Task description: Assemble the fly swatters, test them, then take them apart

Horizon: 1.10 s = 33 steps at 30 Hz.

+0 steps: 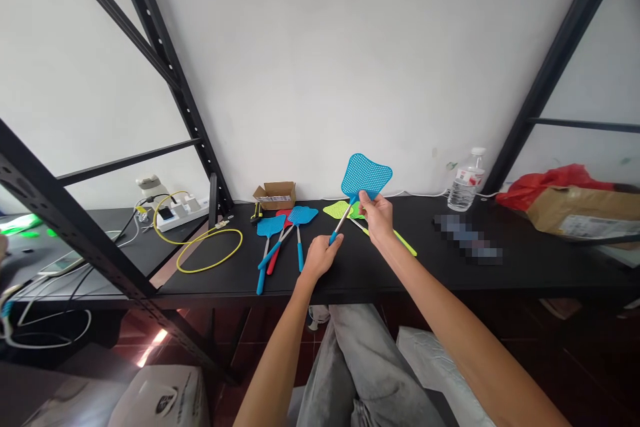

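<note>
Blue fly swatter (pixel 367 173) held up over the smooth black desk (pixel 357 277) by two hands.
Its flared plastic head is finely perforated, on a slim metallic shaft; the fingers of the left hand (pixel 321 255) wrap its blue grip, while those of the right hand (pixel 377 213) pinch the head's lower edge. The clear bottle (pixel 466 180) wears a red-and-white label, too small to read.

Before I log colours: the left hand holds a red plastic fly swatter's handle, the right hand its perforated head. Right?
Not red: the head camera's view shows a blue plastic fly swatter. The left hand and right hand are as you say.
</note>
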Each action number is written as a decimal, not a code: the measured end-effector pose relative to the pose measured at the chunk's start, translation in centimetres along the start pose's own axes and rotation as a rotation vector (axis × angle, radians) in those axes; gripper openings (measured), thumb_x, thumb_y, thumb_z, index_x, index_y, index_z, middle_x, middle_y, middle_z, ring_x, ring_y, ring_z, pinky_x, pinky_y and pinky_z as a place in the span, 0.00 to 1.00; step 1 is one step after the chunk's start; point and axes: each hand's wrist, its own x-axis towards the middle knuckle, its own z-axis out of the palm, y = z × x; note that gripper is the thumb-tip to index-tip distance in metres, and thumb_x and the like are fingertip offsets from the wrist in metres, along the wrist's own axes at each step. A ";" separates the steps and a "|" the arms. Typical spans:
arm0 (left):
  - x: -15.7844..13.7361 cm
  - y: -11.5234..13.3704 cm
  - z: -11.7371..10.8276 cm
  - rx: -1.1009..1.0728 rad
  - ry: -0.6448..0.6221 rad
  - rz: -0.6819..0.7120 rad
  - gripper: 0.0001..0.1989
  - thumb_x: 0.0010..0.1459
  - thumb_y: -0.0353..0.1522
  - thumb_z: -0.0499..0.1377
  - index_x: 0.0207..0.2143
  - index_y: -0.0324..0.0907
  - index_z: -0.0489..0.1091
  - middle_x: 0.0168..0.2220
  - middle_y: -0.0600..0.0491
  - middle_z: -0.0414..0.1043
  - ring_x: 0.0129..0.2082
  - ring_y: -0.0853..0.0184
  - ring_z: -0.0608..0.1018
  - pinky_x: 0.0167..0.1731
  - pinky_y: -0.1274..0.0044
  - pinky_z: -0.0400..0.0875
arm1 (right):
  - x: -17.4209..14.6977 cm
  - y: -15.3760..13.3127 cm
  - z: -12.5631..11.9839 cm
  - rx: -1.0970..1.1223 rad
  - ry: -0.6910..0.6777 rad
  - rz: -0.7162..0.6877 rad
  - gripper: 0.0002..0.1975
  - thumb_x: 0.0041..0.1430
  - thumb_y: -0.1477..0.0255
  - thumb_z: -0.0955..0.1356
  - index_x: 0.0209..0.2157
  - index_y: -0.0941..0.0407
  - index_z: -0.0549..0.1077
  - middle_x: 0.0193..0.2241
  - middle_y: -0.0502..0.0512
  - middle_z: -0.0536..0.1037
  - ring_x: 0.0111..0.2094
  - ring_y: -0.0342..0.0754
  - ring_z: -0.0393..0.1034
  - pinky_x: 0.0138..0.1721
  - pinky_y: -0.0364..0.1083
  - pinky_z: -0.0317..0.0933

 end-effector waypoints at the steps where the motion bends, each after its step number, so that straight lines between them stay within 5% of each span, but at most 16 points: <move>1: 0.0 0.0 0.0 0.002 0.002 0.000 0.28 0.58 0.54 0.49 0.18 0.43 0.49 0.19 0.58 0.46 0.21 0.73 0.54 0.22 0.78 0.46 | -0.1 0.0 0.0 -0.001 0.005 -0.001 0.18 0.46 0.56 0.76 0.25 0.55 0.71 0.19 0.44 0.68 0.20 0.39 0.61 0.24 0.41 0.60; 17: 0.1 -0.1 0.0 -0.004 0.003 0.025 0.28 0.59 0.53 0.48 0.17 0.42 0.52 0.18 0.58 0.50 0.20 0.73 0.55 0.22 0.78 0.47 | -1.2 0.1 0.4 -0.018 -0.119 -0.015 0.16 0.51 0.56 0.73 0.31 0.55 0.74 0.32 0.54 0.81 0.26 0.43 0.68 0.24 0.42 0.60; 23: 0.4 -0.7 0.1 0.011 0.052 0.061 0.26 0.63 0.49 0.45 0.20 0.41 0.60 0.20 0.55 0.62 0.23 0.70 0.64 0.24 0.78 0.51 | -5.0 3.8 0.3 -0.198 -0.391 0.108 0.15 0.51 0.57 0.73 0.33 0.54 0.77 0.32 0.56 0.81 0.33 0.51 0.74 0.30 0.45 0.67; 26: 0.3 -0.7 0.0 0.105 0.070 0.085 0.24 0.65 0.45 0.44 0.22 0.40 0.64 0.22 0.53 0.67 0.25 0.68 0.68 0.26 0.78 0.52 | -6.3 5.5 0.2 -0.209 -0.398 0.078 0.17 0.54 0.57 0.71 0.39 0.55 0.78 0.36 0.58 0.81 0.39 0.53 0.75 0.38 0.48 0.69; 33: -0.3 0.3 0.0 0.261 0.076 0.137 0.20 0.64 0.46 0.49 0.28 0.43 0.67 0.21 0.57 0.68 0.24 0.69 0.70 0.25 0.78 0.51 | -2.1 4.0 -2.2 -0.386 -0.299 0.128 0.21 0.55 0.55 0.68 0.41 0.57 0.76 0.34 0.59 0.81 0.35 0.53 0.75 0.29 0.46 0.66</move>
